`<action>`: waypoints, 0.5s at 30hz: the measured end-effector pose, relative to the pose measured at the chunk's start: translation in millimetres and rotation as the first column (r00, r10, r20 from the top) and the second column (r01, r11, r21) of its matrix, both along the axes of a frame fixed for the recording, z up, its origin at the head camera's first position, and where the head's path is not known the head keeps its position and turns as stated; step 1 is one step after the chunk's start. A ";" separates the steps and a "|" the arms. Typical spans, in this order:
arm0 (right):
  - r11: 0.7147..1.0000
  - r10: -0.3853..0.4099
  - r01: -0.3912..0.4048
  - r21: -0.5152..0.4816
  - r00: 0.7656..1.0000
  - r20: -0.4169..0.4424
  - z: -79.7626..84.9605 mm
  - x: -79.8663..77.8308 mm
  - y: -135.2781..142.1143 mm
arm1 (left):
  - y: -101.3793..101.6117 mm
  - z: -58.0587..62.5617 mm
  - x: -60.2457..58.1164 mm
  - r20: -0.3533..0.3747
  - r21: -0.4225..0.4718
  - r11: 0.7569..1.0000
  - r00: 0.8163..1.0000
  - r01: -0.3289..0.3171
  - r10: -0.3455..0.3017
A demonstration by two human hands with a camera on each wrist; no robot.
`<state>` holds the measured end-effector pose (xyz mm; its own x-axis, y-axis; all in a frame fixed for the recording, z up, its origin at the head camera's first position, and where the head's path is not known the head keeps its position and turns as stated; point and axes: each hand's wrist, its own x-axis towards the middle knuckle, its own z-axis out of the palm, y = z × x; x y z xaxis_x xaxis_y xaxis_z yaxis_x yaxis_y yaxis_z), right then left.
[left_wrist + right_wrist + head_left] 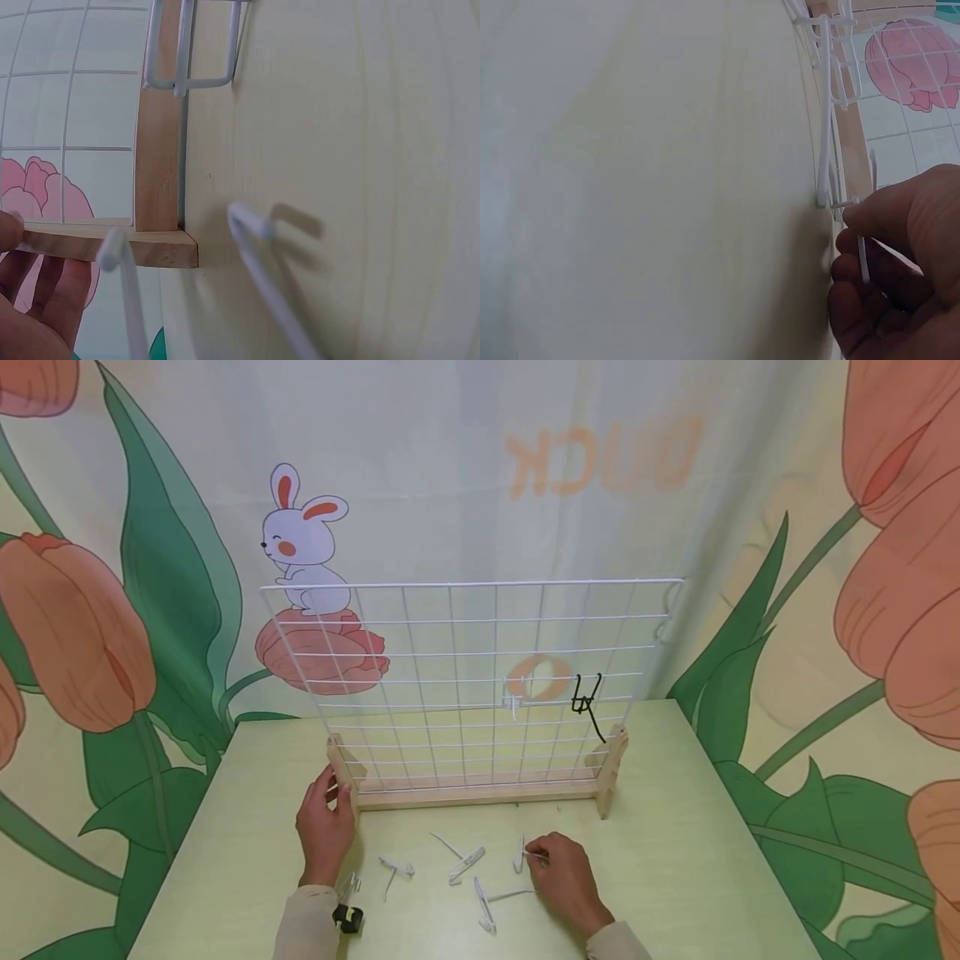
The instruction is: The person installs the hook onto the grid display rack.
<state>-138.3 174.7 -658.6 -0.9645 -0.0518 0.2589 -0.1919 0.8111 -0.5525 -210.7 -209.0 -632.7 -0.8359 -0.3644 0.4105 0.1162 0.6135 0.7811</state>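
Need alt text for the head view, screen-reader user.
A person's left hand holds a wooden stand bearing an upright white wire grid, while their right hand pinches a white hook. More white hooks lie on the pale table; a black hook hangs on the grid.

**Tulip-print backdrop point(435, 460) encloses pale counter point(697, 860)**

Behind the counter, whitish cloth shows a printed rabbit point(307, 543) on a pink flower point(330, 667), and faint orange lettering point(592, 460). Large orange tulips point(75, 635) with green leaves point(172, 552) flank the counter, left and right.
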 end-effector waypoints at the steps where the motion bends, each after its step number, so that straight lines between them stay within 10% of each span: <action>1: 1.000 0.006 -0.007 -0.021 1.000 -0.012 -0.6 -0.1 0.0 | 0.0 0.1 0.0 0.004 0.001 1.000 1.000 -0.001 0.001; 15: 0.971 0.005 -0.013 -0.239 0.999 -0.035 0.6 -0.5 -4.9 | 0.7 1.4 0.9 0.026 0.009 1.000 1.000 -0.005 0.005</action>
